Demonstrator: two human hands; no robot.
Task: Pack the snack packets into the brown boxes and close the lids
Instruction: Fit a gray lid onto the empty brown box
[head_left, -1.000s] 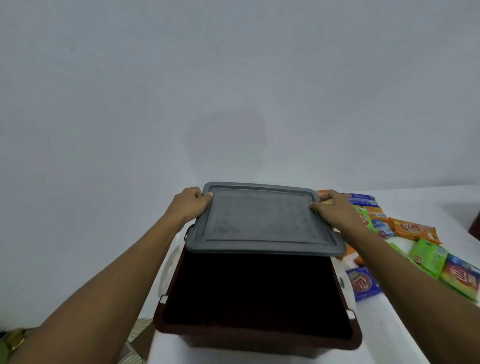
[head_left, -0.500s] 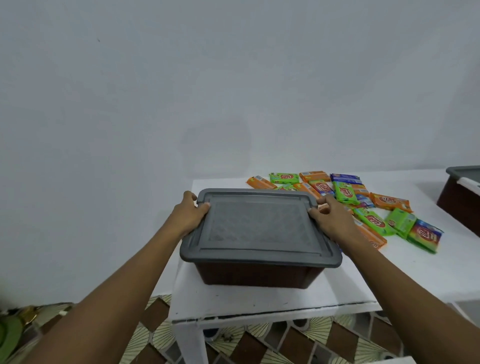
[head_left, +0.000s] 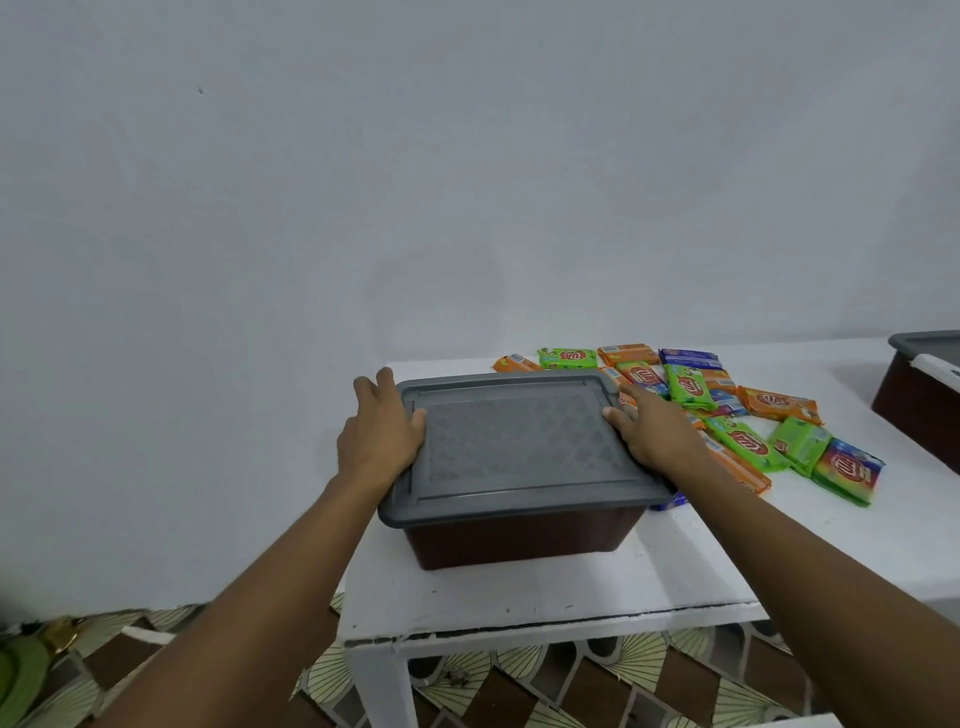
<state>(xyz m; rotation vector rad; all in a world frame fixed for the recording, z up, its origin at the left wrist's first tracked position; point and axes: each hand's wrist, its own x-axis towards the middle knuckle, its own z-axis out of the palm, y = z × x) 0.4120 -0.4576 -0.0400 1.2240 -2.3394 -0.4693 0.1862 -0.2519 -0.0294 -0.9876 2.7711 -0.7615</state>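
Note:
A brown box (head_left: 519, 538) stands on the near left part of the white table (head_left: 545, 597), with a grey patterned lid (head_left: 519, 447) sitting flat on it. At the lid's left edge my left hand (head_left: 379, 441) has its thumb on top and its fingers straight, reaching past the far left corner. My right hand (head_left: 657, 436) holds the lid's right edge, thumb on top. Several snack packets (head_left: 743, 441), green, orange and blue, lie loose on the table behind and to the right of the box. What is inside the box is hidden.
A second brown box (head_left: 919, 400) with a grey lid stands at the right edge of view. A plain white wall runs behind the table. Patterned floor tiles (head_left: 519, 691) show below the table's chipped front edge.
The box was held up close to the camera with its lid part off; it now stands on the table with the lid flat on. My left fingers have straightened.

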